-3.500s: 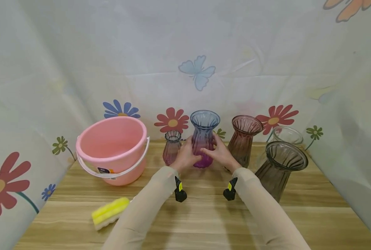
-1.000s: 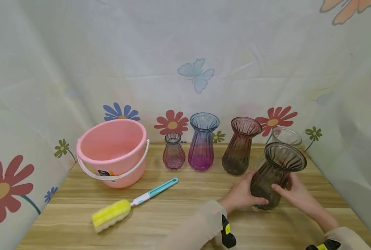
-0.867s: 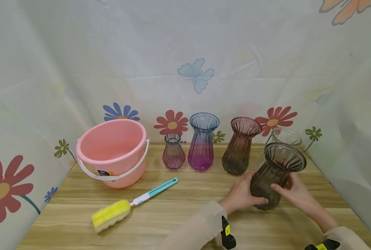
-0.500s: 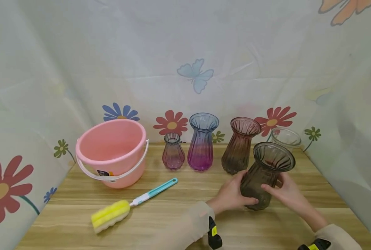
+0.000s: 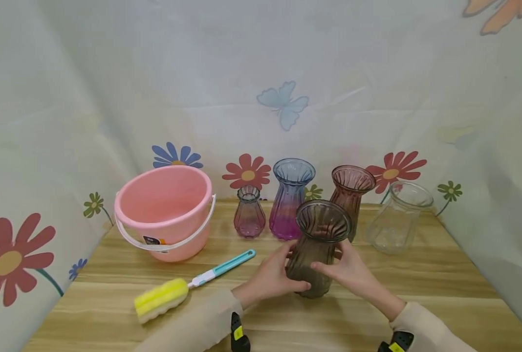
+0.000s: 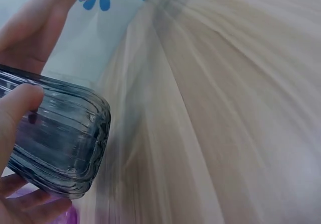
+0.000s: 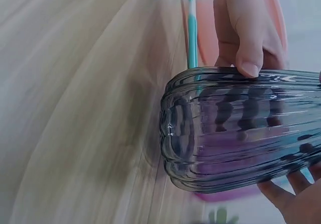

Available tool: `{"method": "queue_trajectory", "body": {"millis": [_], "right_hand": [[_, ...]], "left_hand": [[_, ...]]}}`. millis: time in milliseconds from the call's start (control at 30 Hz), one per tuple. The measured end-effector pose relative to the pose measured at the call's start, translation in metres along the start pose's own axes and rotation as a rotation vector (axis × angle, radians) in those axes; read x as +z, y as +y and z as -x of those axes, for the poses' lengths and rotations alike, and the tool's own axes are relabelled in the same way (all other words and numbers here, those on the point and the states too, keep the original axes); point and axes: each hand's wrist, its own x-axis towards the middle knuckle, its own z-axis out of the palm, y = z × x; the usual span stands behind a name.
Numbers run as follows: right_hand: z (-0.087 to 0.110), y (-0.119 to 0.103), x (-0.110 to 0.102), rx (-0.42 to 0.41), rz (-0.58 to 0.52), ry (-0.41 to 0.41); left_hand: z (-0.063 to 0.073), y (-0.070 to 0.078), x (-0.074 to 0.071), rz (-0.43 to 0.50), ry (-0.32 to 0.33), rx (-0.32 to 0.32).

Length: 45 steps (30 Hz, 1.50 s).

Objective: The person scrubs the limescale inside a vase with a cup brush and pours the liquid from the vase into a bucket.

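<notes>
A ribbed smoky-grey glass vase (image 5: 315,259) with a flared rim stands between my two hands near the middle of the table. From its left side my left hand (image 5: 271,276) grips the lower body, thumb across the front and fingers behind. My right hand (image 5: 353,274) holds the right side in the same way, a little higher. In the right wrist view, the fingers of the left hand (image 7: 248,33) show through the grey glass. The left wrist view shows the vase's rounded base (image 6: 75,143) close over the wood.
Behind stand a small pink-grey vase (image 5: 250,217), a blue-purple vase (image 5: 285,205), a red-brown vase (image 5: 349,195) and a clear vase (image 5: 390,230). At left are a pink bucket (image 5: 182,242) and a yellow sponge brush (image 5: 162,298) with a teal handle. Patterned cloth walls (image 5: 199,73) enclose the table.
Earlier both hands were on the blue-purple vase, then moved to the grey vase at the right. Since then they have carried it left, in front of the red-brown vase, uncovering the clear one.
</notes>
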Motion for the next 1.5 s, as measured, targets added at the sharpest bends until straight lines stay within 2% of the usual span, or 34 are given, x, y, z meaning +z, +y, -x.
{"method": "queue_trajectory", "body": {"millis": [67,233,367,500,633,767,1000,1167,1267,1367,1500], "right_hand": [[-0.003,-0.004,0.011,-0.008,-0.012,-0.01],[-0.009,-0.014,0.036,-0.005,-0.054,-0.061],[-0.01,-0.018,0.051,0.002,-0.073,-0.089],[-0.01,-0.019,0.06,0.024,-0.079,-0.104],[-0.009,-0.02,0.063,0.038,-0.091,-0.108],[-0.01,-0.021,0.064,0.033,-0.088,-0.111],[-0.009,-0.017,0.066,-0.002,-0.057,-0.108],[-0.005,-0.013,0.068,-0.025,-0.062,-0.112],[-0.003,-0.01,0.067,-0.049,-0.082,-0.146],[0.0,-0.006,0.066,-0.057,-0.09,-0.19],[0.003,0.002,0.063,-0.049,-0.085,-0.223]], "left_hand": [[0.01,-0.003,-0.01,0.008,0.0,-0.026],[0.035,-0.006,-0.031,0.055,0.026,-0.027],[0.048,-0.013,-0.038,0.064,0.05,-0.025],[0.057,-0.017,-0.04,0.026,0.061,-0.034],[0.061,-0.017,-0.042,0.003,0.06,-0.05],[0.062,-0.018,-0.043,0.019,0.062,-0.059],[0.061,-0.022,-0.04,0.081,0.062,-0.043],[0.062,-0.022,-0.04,0.08,0.056,-0.033],[0.064,-0.021,-0.046,0.026,0.002,-0.057],[0.064,-0.023,-0.058,-0.075,-0.048,-0.09],[0.054,-0.031,-0.075,-0.189,-0.03,-0.087]]}}
